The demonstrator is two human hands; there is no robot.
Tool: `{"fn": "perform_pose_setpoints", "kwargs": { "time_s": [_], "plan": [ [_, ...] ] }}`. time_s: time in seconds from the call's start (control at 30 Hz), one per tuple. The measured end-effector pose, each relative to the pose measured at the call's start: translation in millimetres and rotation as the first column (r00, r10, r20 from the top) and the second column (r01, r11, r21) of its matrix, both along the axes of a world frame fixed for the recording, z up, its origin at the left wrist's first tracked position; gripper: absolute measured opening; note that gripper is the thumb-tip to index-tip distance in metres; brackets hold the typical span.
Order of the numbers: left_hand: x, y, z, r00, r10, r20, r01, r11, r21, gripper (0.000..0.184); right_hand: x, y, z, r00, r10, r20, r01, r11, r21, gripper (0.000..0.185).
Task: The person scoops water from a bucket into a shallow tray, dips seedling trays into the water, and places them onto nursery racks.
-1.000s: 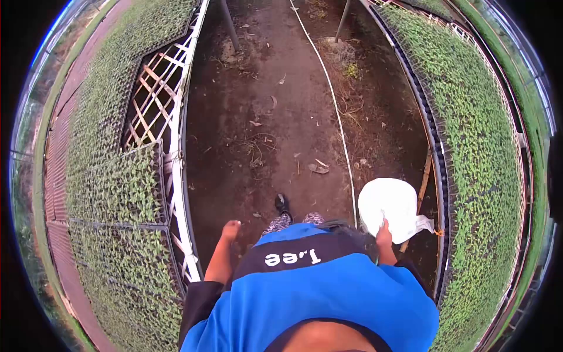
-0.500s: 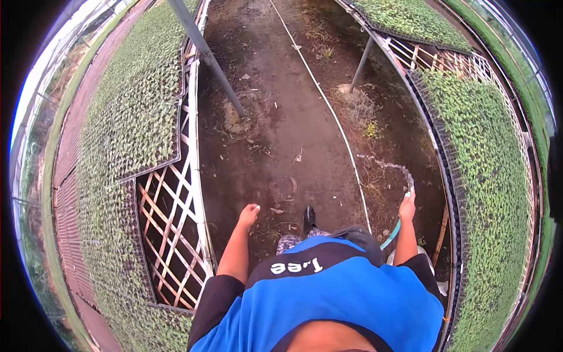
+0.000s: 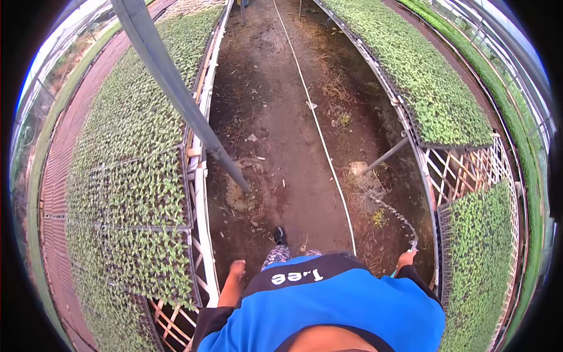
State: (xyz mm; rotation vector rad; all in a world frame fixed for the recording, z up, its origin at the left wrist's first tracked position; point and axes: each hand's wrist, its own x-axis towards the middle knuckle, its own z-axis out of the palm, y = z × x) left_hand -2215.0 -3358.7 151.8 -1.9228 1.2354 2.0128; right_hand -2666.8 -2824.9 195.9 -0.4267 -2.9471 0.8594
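Note:
My right hand [image 3: 406,258] is closed around the end of a teal hose [image 3: 394,273], low at my right side. A stream of water [image 3: 401,220] arcs from its end onto the soil. On the other side my left hand [image 3: 237,269] hangs beside my body, fingers curled, with nothing visible in it. It is nearest to the raised bench on the left, which carries trays of green seedlings [image 3: 158,252]. More seedlings [image 3: 478,234] stand in trays on the right bench, close to the hose hand.
A dirt path [image 3: 281,158] runs ahead between the benches, with a thin white line [image 3: 319,126] along it. A slanted grey post [image 3: 182,100] rises at the left bench, and another post [image 3: 387,155] stands by the right one. Bare slatted lattice [image 3: 457,176] shows between the right-hand trays.
I have moved forward along the path; posts and trays have shifted nearer. Both hands sit lower in view, closer to my body. Water still flows from the hose.

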Motion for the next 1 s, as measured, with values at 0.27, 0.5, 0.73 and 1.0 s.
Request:
{"fn": "perform_pose_setpoints", "kwargs": {
  "time_s": [0.27, 0.5, 0.73, 1.0],
  "plan": [
    [-306, -270, 77, 0.935, -0.217, -0.279, 0.063, 0.879, -0.472, 0.03, -120, -5, -162, 0.94, 0.242, 0.239, -0.34, 0.682, 0.648, 0.03],
    [-398, -373, 14, 0.918, -0.382, 0.104, 0.368, 0.725, -0.583, 0.03, -257, -194, -138, 0.901, 0.162, 0.402, -0.386, 0.722, 0.574, 0.019],
    [-390, -441, -24, 0.897, -0.376, 0.231, 0.429, 0.868, -0.251, 0.027, -418, -376, -81, 0.681, 0.543, 0.49, -0.689, 0.25, 0.68, 0.015],
    [-526, -641, -73, 0.905, -0.352, 0.238, 0.408, 0.878, -0.251, 0.034, -587, -611, -57, 0.438, 0.222, 0.871, -0.834, -0.262, 0.486, 0.025]
  ]
}}
